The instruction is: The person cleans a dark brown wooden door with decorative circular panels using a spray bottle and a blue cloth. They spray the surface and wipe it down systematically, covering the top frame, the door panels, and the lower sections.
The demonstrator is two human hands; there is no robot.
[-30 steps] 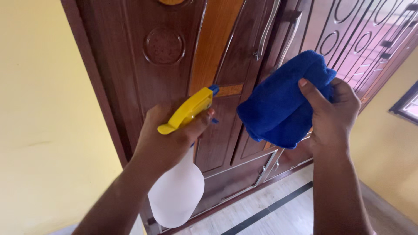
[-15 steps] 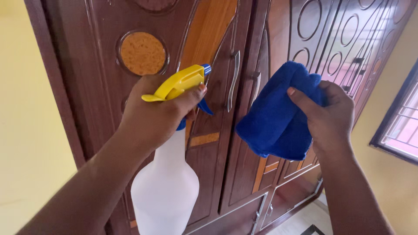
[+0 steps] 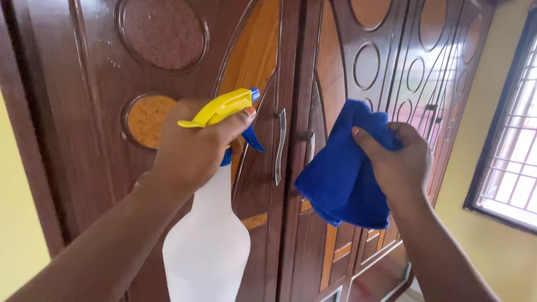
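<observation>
Left grip [image 3: 193, 148] clasps white spray bottle [image 3: 207, 246], contents unreadable; right grip [image 3: 400, 162] bunches blue cloth [image 3: 341, 179].

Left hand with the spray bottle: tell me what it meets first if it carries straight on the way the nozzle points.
Probably the dark wooden wardrobe door, near its metal handle. The left hand aims the spray bottle at that panel and nothing shows between them, though the gap is hard to judge.

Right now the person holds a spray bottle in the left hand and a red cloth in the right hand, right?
Not quite. In the head view the cloth in the right hand is blue, not red. The left hand does hold the spray bottle.
</observation>
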